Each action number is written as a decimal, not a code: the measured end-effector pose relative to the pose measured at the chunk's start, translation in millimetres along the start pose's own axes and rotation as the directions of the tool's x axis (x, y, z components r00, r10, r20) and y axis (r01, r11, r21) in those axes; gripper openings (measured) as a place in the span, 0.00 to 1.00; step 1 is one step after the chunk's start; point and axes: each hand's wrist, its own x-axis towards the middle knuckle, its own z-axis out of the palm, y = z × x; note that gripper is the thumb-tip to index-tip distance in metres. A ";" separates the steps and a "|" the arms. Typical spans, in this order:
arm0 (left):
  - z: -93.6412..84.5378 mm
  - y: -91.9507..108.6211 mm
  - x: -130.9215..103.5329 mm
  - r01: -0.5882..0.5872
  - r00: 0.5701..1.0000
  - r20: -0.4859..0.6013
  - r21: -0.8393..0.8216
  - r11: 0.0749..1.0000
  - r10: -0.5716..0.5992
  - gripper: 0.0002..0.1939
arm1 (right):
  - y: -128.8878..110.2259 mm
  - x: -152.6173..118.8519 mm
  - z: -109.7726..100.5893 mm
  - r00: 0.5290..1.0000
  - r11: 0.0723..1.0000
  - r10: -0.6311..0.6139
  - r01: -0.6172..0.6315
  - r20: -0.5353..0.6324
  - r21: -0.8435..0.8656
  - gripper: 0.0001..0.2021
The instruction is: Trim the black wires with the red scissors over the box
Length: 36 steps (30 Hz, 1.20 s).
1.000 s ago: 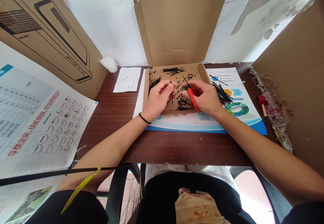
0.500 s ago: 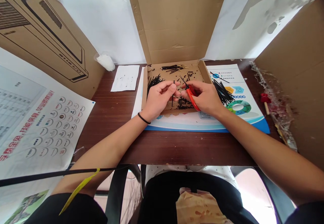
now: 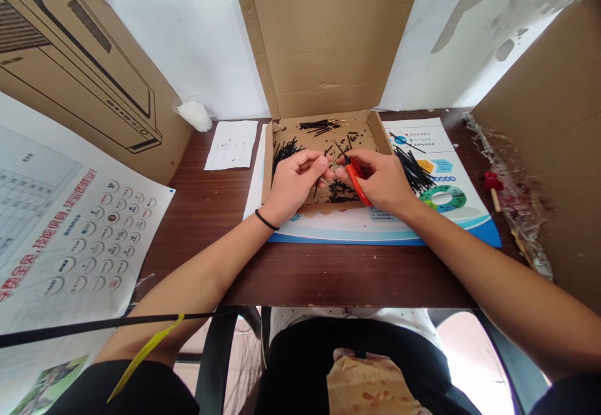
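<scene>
Over the open cardboard box (image 3: 323, 39), my left hand (image 3: 300, 180) pinches a thin black wire (image 3: 316, 188) between thumb and fingers, with the wire slanting. My right hand (image 3: 380, 180) is closed on red-handled scissors (image 3: 357, 183), whose dark tips point up and left, just right of the wire and apart from it. Inside the box lie a bundle of black wires with brass-coloured ends (image 3: 323, 126) at the back, more black wires (image 3: 285, 150) at the left, and scattered short black offcuts (image 3: 345, 191). Another bunch of black wires (image 3: 414, 168) rests outside the box, right of my right hand.
A printed sheet (image 3: 469, 227) lies under the box on the dark wooden table (image 3: 328, 274). Left of it are a small white paper (image 3: 230, 146) and a white plastic bundle (image 3: 195, 116). Large cardboard (image 3: 75, 71) stands at the left; clear plastic wrap (image 3: 521, 215) lies right.
The black wire in my left hand has turned from nearly upright to slanted, its top leaning right. The scissors in my right hand have hardly moved.
</scene>
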 end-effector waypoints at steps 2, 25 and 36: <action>0.1 -0.1 0.0 -0.007 1.000 0.005 -0.004 1.000 0.007 0.17 | 0.2 0.1 0.1 1.000 1.000 -0.004 0.004 -0.002 -0.003 0.22; 0.0 3.8 -1.5 -0.032 0.998 0.061 -0.014 0.999 0.033 0.20 | -0.2 0.0 0.5 1.000 1.000 -0.013 0.013 0.016 -0.021 0.20; -1.4 -1.8 1.2 -0.102 0.994 0.044 0.004 0.995 0.102 0.17 | 0.8 0.1 0.7 1.000 1.000 -0.011 0.012 0.026 -0.025 0.21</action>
